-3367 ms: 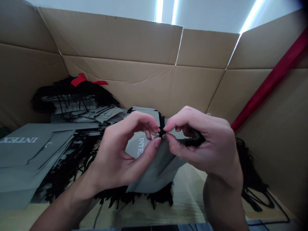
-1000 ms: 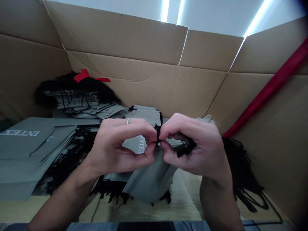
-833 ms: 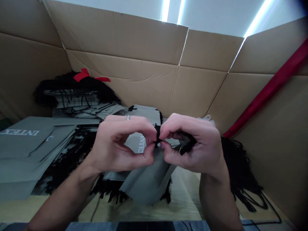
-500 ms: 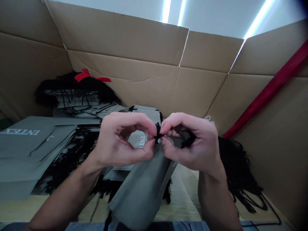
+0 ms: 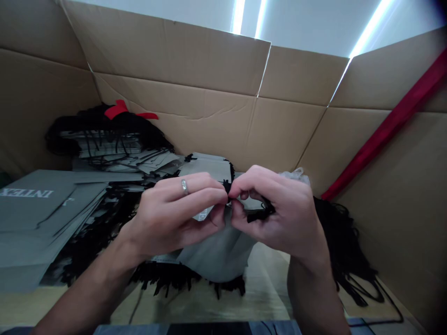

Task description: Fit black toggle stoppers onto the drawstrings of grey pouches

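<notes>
My left hand (image 5: 178, 211), with a ring on one finger, is closed in a pinch on a black cord (image 5: 226, 186). My right hand (image 5: 279, 211) pinches the same cord, its fingertips meeting those of the left. A darker black loop (image 5: 260, 213) shows inside the curl of my right fingers. Below both hands is a grey bag (image 5: 220, 260), slack and partly covered by the fingers. How the cord is joined to the bag is hidden. Behind my hands lies a stack of grey bags (image 5: 206, 164) with black cord ends along its edges.
To the left lie larger grey bags (image 5: 24, 218) with white lettering. A pile of bags and black cords (image 5: 115, 125) with a red strip sits at the back left. Loose black cords (image 5: 340, 242) lie at right. Cardboard walls (image 5: 195, 97) surround the table (image 5: 174, 309).
My left fingers have gone from a round pinch to a flatter one, with the back of the hand turned up. The grey bag has swung away from my body and upward.
</notes>
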Motion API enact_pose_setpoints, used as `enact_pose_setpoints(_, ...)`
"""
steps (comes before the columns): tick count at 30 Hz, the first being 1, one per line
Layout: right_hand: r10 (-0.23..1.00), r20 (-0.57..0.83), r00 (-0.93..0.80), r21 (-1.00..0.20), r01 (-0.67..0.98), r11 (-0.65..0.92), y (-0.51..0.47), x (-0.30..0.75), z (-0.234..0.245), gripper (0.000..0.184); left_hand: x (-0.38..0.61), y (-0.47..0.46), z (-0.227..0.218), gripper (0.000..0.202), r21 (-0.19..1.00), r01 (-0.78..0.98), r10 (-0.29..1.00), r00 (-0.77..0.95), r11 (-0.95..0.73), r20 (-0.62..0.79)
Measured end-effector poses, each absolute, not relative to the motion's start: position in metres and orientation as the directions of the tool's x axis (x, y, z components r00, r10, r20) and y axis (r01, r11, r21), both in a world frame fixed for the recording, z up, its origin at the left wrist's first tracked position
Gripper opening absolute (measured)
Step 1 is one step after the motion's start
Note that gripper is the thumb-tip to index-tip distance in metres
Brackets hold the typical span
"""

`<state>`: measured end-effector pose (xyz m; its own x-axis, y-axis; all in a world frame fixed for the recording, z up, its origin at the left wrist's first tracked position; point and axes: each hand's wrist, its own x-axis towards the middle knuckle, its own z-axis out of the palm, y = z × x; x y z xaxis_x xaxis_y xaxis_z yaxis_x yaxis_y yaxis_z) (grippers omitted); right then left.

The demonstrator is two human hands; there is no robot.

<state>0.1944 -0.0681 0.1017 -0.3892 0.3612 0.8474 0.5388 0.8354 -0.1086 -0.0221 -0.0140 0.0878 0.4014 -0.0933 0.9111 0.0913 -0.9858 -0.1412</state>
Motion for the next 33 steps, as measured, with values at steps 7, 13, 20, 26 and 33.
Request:
enact_pose_setpoints(7, 0.474, 0.847, -0.241, -0.359, 0.398, 0.844, -0.065, 0.189, 0.101, 0.024, -0.018, -0.008, 0.089, 0.031, 0.196, -0.159, 0.138, 0.317, -0.968, 0.938)
enact_pose_setpoints(13, 0.528, 0.831, -0.175, -0.413, 0.441, 0.797, -0.065, 0.188, 0.099, 0.022, -0.021, -0.005, 0.089, 0.031, 0.215, -0.103, 0.168, 0.345, -0.971, 0.923)
enact_pose_setpoints(20, 0.407, 0.880, -0.247, -0.188, 0.605, 0.774, -0.067, 0.188, 0.098, 0.022, -0.024, -0.015, 0.089, 0.025, -0.212, 0.229, -0.101, 0.417, -0.950, 0.903)
enact_pose_setpoints(26, 0.357, 0.859, -0.366, -0.045, 0.642, 0.765, -0.073, 0.190, 0.101, 0.018, -0.026, -0.007, 0.083, 0.016, -0.295, 0.279, -0.138, 0.470, -0.914, 0.872)
enact_pose_setpoints(33, 0.350, 0.846, -0.402, -0.037, 0.610, 0.792, -0.069, 0.189, 0.098, 0.015, -0.024, -0.006, 0.083, 0.017, -0.242, 0.188, -0.130, 0.467, -0.952, 0.875)
